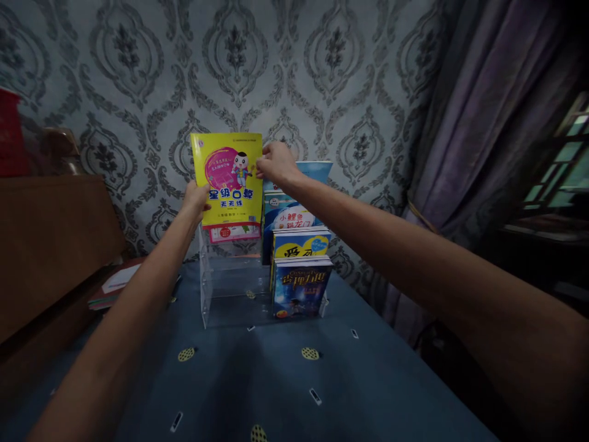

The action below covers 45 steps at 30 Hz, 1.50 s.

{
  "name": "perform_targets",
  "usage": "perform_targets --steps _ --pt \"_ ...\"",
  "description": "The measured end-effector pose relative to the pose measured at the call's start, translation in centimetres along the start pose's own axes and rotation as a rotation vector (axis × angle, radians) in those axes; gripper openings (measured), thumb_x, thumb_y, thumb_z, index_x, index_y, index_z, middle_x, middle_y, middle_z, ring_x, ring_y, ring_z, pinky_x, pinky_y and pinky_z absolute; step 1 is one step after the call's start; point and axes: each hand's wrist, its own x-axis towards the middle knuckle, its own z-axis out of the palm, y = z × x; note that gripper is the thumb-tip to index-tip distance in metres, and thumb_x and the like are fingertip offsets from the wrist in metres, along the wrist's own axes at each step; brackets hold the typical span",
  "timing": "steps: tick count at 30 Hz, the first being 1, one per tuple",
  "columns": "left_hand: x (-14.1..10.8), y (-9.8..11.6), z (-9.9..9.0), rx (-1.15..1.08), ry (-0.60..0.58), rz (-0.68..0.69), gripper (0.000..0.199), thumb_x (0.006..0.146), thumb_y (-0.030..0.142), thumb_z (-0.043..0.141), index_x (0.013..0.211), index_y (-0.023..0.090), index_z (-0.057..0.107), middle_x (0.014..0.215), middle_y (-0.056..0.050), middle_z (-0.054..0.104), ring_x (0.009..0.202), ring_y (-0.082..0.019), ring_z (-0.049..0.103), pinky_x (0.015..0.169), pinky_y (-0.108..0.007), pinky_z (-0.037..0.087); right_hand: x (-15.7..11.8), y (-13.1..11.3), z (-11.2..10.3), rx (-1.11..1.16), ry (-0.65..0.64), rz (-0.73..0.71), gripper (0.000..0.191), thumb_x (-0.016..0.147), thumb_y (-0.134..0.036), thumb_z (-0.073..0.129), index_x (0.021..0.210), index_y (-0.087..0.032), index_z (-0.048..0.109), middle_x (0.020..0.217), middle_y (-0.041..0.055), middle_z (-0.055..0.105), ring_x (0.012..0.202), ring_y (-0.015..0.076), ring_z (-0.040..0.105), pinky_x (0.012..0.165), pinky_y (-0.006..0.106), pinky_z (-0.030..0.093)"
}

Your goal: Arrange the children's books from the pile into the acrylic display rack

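A yellow workbook (227, 178) with a pink circle and a cartoon child on its cover stands upright between my hands. My left hand (197, 199) grips its lower left edge. At its upper right edge, the fingers of my right hand (276, 162) pinch the side. Below and behind the workbook, a clear tiered book rack (206, 294) stands on the table, and part of a pink-and-white book (234, 233) shows there. On the rack's right side are a dark blue book (301, 291), a yellow-and-blue book (299, 245) and a teal book (294, 215), stepped upward.
Blue patterned cloth (276, 387) covers the table. To the left, a stack of books or papers (119, 282) lies beside a brown wooden cabinet (55, 245) with a red container (10, 132) on top. Patterned wallpaper (239, 61) is behind; a purple curtain (464, 135) hangs right.
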Motion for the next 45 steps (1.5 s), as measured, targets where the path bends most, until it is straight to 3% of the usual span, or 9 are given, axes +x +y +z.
perform_targets --steps 4,9,13,18,22,30,34,40,45 --pt "-1.2 0.0 -0.6 -0.005 -0.052 -0.048 0.028 0.082 0.040 0.069 0.101 0.019 0.064 0.088 -0.008 0.076 0.075 -0.024 0.074 0.037 -0.017 0.037 -1.5 -0.8 -0.8 -0.128 -0.061 0.038 0.020 0.088 -0.023 0.063 0.105 -0.019 0.055 0.084 0.0066 0.066 0.094 0.0300 0.070 0.083 0.053 0.060" --pt "-3.6 -0.8 -2.4 -0.061 -0.251 -0.243 0.038 0.093 0.052 0.060 0.111 0.019 0.068 0.096 -0.011 0.078 0.076 -0.023 0.075 0.045 -0.022 0.052 -3.9 -2.3 -1.7 -0.286 -0.125 -0.023 0.037 0.090 -0.024 0.057 0.125 -0.018 0.046 0.098 0.0088 0.069 0.103 0.0286 0.068 0.095 0.053 0.054" --pt "-4.2 -1.2 -2.5 -0.095 -0.237 -0.292 0.043 0.092 0.058 0.060 0.111 0.020 0.068 0.092 -0.010 0.078 0.073 -0.022 0.075 0.046 -0.023 0.055 -5.5 -3.3 -1.7 -0.346 -0.173 -0.056 0.045 0.092 -0.021 0.049 0.135 -0.015 0.041 0.102 0.0108 0.070 0.102 0.0283 0.068 0.097 0.052 0.051" --pt "-3.9 -0.9 -2.1 -0.134 -0.221 -0.233 0.029 0.092 0.043 0.065 0.108 0.018 0.069 0.088 -0.008 0.077 0.069 -0.019 0.073 0.045 -0.022 0.056 -7.6 -3.8 -2.1 -0.366 -0.230 -0.130 0.053 0.090 -0.017 0.048 0.142 -0.015 0.037 0.098 0.0097 0.072 0.097 0.0277 0.068 0.096 0.050 0.050" --pt "-4.1 -1.2 -2.1 -0.133 -0.207 -0.158 0.030 0.085 0.036 0.073 0.109 0.018 0.068 0.088 -0.007 0.076 0.068 -0.018 0.072 0.045 -0.022 0.058 -9.0 -4.3 -2.5 -0.323 -0.226 -0.194 0.053 0.090 -0.015 0.046 0.142 -0.016 0.038 0.098 0.0088 0.071 0.091 0.0253 0.068 0.090 0.047 0.052" --pt "-4.5 -2.3 -2.5 -0.134 -0.239 -0.228 0.028 0.069 0.015 0.073 0.096 0.015 0.067 0.085 -0.005 0.074 0.066 -0.017 0.070 0.046 -0.022 0.058 -12.5 -5.5 -3.3 -0.239 -0.251 -0.124 0.051 0.090 -0.015 0.048 0.141 -0.013 0.042 0.101 0.0107 0.071 0.084 0.0217 0.066 0.080 0.041 0.055" --pt "-3.9 -2.2 -2.5 -0.158 -0.214 -0.241 0.026 0.068 0.015 0.068 0.095 0.016 0.065 0.083 -0.004 0.074 0.064 -0.016 0.069 0.044 -0.020 0.055 -15.8 -5.3 -3.7 -0.238 -0.368 -0.096 0.048 0.093 -0.016 0.046 0.141 -0.015 0.045 0.100 0.0097 0.072 0.079 0.0198 0.066 0.076 0.038 0.055" --pt "-3.8 -2.2 -2.2 -0.157 -0.207 -0.265 0.025 0.067 0.019 0.064 0.091 0.015 0.066 0.072 -0.004 0.073 0.055 -0.016 0.066 0.033 -0.014 0.040 -20.7 -4.0 -3.6 -0.236 -0.518 -0.133 0.046 0.096 -0.016 0.045 0.141 -0.020 0.046 0.103 0.0088 0.073 0.087 0.0204 0.068 0.079 0.035 0.053" --pt "-4.1 -2.0 -2.0 -0.156 -0.199 -0.259 0.024 0.065 0.018 0.064 0.089 0.015 0.065 0.067 -0.002 0.071 0.051 -0.015 0.064 0.032 -0.015 0.040 -23.6 -3.3 -3.5 -0.275 -0.622 -0.052 0.039 0.098 -0.017 0.046 0.135 -0.021 0.053 0.103 0.0090 0.073 0.091 0.0207 0.068 0.083 0.035 0.053"
